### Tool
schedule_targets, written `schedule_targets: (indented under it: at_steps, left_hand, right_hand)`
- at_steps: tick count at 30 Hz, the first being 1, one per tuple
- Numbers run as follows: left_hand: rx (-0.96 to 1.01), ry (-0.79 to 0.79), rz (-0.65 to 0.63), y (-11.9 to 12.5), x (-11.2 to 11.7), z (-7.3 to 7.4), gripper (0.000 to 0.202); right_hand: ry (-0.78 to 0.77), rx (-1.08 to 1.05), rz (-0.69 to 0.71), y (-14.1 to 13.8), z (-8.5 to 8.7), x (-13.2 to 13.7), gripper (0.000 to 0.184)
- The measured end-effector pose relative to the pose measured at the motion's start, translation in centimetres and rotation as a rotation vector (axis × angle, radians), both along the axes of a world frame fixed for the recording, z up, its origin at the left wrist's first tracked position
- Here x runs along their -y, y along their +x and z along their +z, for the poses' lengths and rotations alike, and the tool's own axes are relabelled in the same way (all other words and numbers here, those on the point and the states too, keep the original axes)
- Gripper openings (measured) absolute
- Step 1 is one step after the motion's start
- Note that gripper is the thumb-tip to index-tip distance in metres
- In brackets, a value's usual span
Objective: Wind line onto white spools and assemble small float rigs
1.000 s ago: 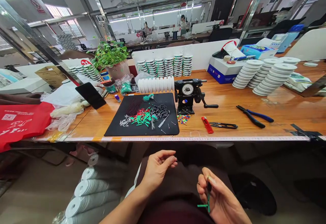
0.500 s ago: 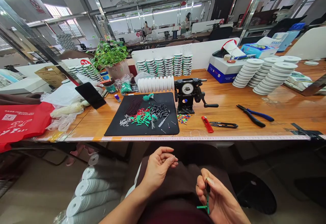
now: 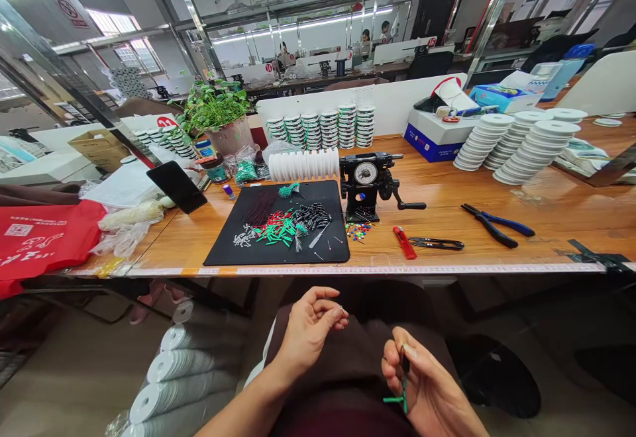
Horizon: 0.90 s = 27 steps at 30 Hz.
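My left hand [image 3: 307,332] is above my lap, thumb and forefinger pinched on a tiny shiny bit too small to name. Lower and to its right, my right hand [image 3: 426,383] grips a small dark piece, partly hidden by the fingers. Below that piece hang thin green tubes [image 3: 396,400], one pointing sideways. The two hands are apart. On the table beyond them, a black mat [image 3: 325,197] bears loose green tubes [image 3: 276,230], red pieces, black pieces [image 3: 313,216], dark strands [image 3: 262,208] and small silvery parts [image 3: 244,236].
Behind the mat stands a black hand-cranked winder [image 3: 366,182] with white spools [image 3: 304,164] on its shaft. Red-handled snips [image 3: 405,243], thread scissors [image 3: 438,243] and pliers [image 3: 497,224] lie to the right. A phone [image 3: 177,185] leans at left. A measuring tape [image 3: 377,269] runs along the table edge.
Both hands stay nearly in place. The right hand and its green tubes have shifted very slightly up and left. In the far background, another person's head has come into view.
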<state>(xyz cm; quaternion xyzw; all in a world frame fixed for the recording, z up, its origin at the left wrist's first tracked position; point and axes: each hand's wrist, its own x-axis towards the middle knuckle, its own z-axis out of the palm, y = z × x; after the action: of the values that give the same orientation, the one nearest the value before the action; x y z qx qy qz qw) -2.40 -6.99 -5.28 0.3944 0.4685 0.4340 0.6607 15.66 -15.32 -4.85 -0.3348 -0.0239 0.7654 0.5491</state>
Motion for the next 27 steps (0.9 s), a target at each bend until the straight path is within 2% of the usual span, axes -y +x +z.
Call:
schedule_targets:
  at_steps: [4, 9, 12, 16, 18, 20, 24, 27]
  left_hand:
    - [-0.005, -0.002, -0.020, 0.1, 0.2, 0.2, 0.056]
    - [-0.028, 0.022, -0.052, 0.4, 0.7, 0.4, 0.047]
    - [-0.105, 0.066, -0.109, 0.4, 1.0, 0.3, 0.041]
    - [-0.302, 0.153, -0.238, 0.3, 1.3, 0.5, 0.023]
    - [-0.377, 0.208, -0.308, 0.1, 1.3, 1.0, 0.016]
    - [-0.407, 0.245, -0.364, 0.0, 1.2, 1.8, 0.012]
    - [-0.451, 0.265, -0.455, -0.2, 1.0, 3.4, 0.010]
    - [-0.496, 0.281, -0.479, -0.4, 0.7, 3.7, 0.010]
  right_hand:
    - [0.003, 0.010, -0.012, 0.1, -0.6, -0.3, 0.040]
    - [0.120, 0.059, 0.009, -0.1, -1.7, -1.5, 0.037]
    - [0.253, 0.256, -0.034, -0.9, -2.6, -2.3, 0.034]
    - [0.495, 0.679, -0.050, -1.5, -3.7, -2.9, 0.027]
    - [0.598, 0.861, -0.014, -1.3, -3.8, -3.0, 0.026]
    - [0.690, 0.989, 0.081, -0.9, -3.5, -3.1, 0.024]
    - [0.830, 1.072, 0.286, 0.1, -2.4, -3.4, 0.019]
    - [0.961, 1.168, 0.315, 0.4, -2.2, -3.8, 0.014]
